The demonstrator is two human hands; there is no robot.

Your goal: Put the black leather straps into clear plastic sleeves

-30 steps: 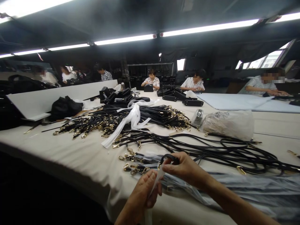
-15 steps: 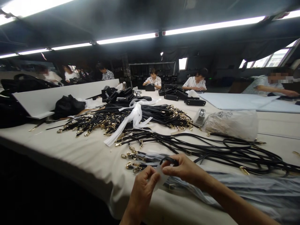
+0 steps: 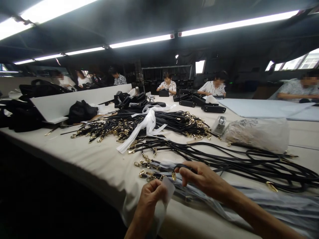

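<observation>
Own hands: two, left hand [image 3: 151, 196] and right hand [image 3: 203, 179]
Strap [image 3: 184, 166] in right grip: one, bearing one visible gold clasp [image 3: 173, 176]
Translucent strip [image 3: 169, 190] in left grip: one
Loose straps [image 3: 239, 158]: several, overlapping too much for a count
Big strap pile [image 3: 171, 122]: one, its straps too tangled to number
White band [image 3: 150, 123] across pile: one
Cloudy bag [image 3: 264, 134] with marker writing: one
Grey metal device [image 3: 219, 125]: one
Pale sheets [image 3: 264, 108]: at least two
White partition [image 3: 82, 99]: one
Co-workers [image 3: 171, 87]: six distinguishable
Lit ceiling tubes [image 3: 239, 24]: at least seven

Hands [image 3: 203, 177] bare, L & R; forearms [image 3: 249, 205] ditto, slim
</observation>
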